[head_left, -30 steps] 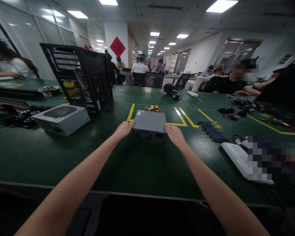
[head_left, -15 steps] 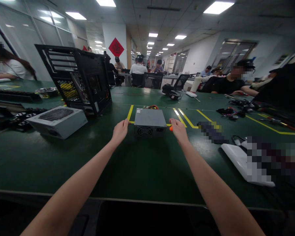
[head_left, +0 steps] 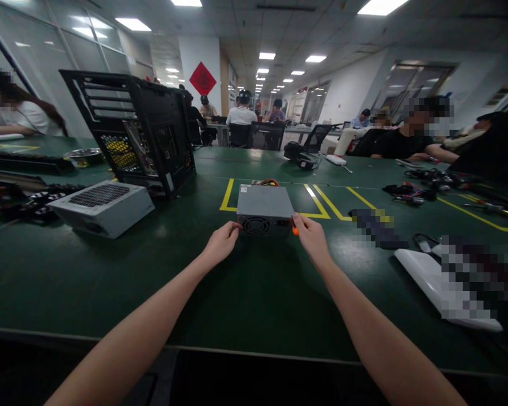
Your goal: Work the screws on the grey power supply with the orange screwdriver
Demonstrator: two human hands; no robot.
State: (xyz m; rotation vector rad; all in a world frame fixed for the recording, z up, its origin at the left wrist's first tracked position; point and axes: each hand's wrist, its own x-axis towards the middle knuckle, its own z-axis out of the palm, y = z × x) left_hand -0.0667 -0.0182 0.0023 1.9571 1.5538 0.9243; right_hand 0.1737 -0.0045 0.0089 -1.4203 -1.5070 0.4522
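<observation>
A grey computer power supply unit [head_left: 266, 200] sits on the green table in front of me, its fan grille and socket facing me. Coloured wires [head_left: 267, 182] show behind its far side. My left hand [head_left: 224, 241] is closed, its fingertips pinched at the unit's front left corner. At the front right corner is my right hand [head_left: 312, 235], closed, the fingers touching or very near the casing. A small orange object [head_left: 296, 230] pokes out from under the right fingers; the rest of it is hidden, so I cannot tell its kind.
A second power supply [head_left: 105, 208] lies to the left, before a black computer case [head_left: 131, 129]. Right of my hands are a dark blurred item [head_left: 376, 228] and a white flat device [head_left: 440, 287]. Cables [head_left: 410, 192] lie farther right. Yellow tape [head_left: 226, 197] marks the table [head_left: 186, 316].
My left hand has moved right and toward me, up against the power supply's corner. My right hand has closed in on the right corner, with the orange object still at it.
</observation>
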